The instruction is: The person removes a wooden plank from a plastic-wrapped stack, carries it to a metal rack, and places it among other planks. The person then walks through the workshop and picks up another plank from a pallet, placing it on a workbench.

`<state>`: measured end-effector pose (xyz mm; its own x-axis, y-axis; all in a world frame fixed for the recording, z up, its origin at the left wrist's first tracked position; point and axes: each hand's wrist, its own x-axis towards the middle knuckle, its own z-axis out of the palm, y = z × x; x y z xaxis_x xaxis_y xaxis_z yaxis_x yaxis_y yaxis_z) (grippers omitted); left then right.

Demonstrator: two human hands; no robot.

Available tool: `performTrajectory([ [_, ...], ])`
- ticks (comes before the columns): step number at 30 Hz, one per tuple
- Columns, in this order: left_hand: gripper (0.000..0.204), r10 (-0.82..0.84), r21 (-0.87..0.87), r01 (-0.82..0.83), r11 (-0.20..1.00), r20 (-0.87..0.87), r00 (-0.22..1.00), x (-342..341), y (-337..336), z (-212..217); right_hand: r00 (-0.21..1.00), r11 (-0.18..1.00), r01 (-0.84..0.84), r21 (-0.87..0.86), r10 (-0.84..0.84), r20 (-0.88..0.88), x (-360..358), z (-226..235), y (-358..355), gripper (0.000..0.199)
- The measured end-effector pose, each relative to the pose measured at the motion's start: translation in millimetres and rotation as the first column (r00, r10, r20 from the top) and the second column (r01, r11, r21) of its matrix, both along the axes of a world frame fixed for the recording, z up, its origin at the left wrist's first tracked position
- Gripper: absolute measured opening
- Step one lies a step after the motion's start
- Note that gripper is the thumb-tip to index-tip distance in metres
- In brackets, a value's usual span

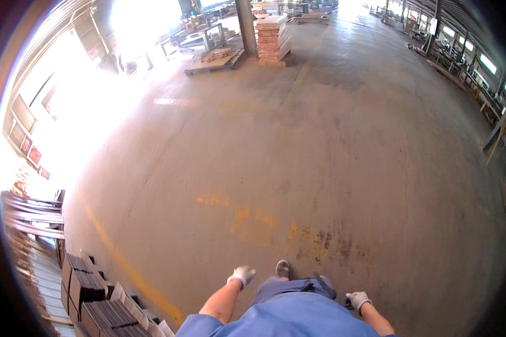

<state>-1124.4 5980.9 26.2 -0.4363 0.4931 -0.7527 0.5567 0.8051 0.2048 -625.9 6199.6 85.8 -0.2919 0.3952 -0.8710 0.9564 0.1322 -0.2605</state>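
My left hand (242,275), in a white work glove, swings out in front of my left hip over the concrete floor (320,168). Its fingers are smeared, so their pose is unclear. My right hand (358,300), also in a light glove, hangs beside my right hip with its fingers curled. Something dark shows under those fingers; whether it is a held thing or part of the glove cannot be made out. One dark shoe (283,268) shows ahead of my body, below worn yellow floor paint (253,222).
Bundles of flat cardboard (109,317) stand close at the lower left, beside a yellow floor line (118,255). Farther off are a stack of boards (272,42), a loaded pallet (215,60) and a steel post (245,28). Cluttered benches (461,64) line the right wall.
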Motion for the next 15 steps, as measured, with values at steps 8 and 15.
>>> performTrajectory([
  [8, 0.033, 0.365, 0.57, -0.496, 0.655, 0.336, 0.868, -143, 369, 97, 0.946, 0.967, -0.224, -0.124, 0.247, 0.211, -17, -47, 111, 0.046],
  [15, 0.022, -0.494, 0.028, 0.538, 0.842, -0.358, 0.792, -170, 378, -21, 0.88, 0.894, -0.446, -0.041, 0.446, 0.164, -119, -16, 356, 0.038],
])
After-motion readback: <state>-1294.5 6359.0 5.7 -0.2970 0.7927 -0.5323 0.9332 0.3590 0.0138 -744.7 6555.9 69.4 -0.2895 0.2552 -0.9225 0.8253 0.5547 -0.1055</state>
